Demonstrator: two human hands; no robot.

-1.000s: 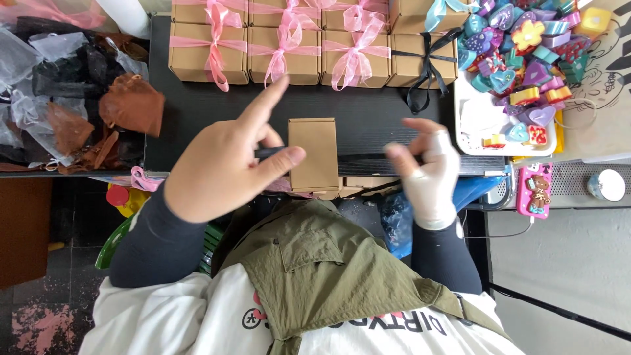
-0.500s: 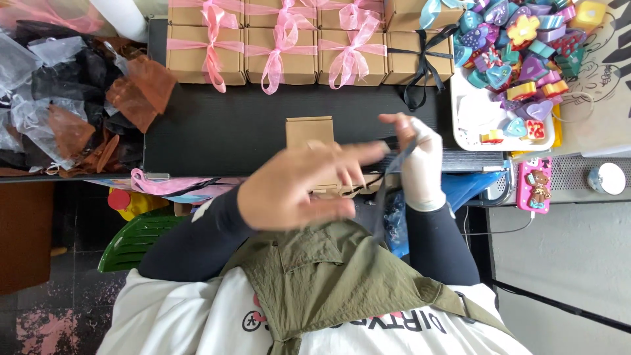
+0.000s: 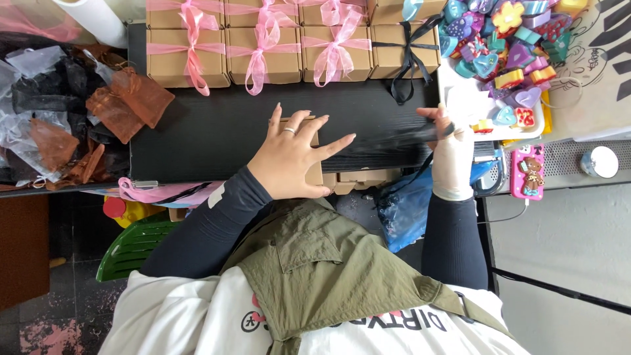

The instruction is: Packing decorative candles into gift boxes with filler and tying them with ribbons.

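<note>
Left grip [image 3: 292, 158]: fingers spread, palm pressed flat on a small brown cardboard box [image 3: 314, 172] near the front edge of the black worktop [image 3: 197, 131]; nothing is clasped. Right grip [image 3: 450, 158], in a pale glove, is pinched on one end of a black ribbon [image 3: 388, 139], blurred. The ribbon's long axis runs from the box toward 3 o'clock, ending at the right grip. The left grip is on the box; the right stands well apart at 3 o'clock. Ribbon-tied boxes [image 3: 263, 46] line the worktop at 12 o'clock; coloured trinkets [image 3: 506, 39] lie at 2 o'clock.
</note>
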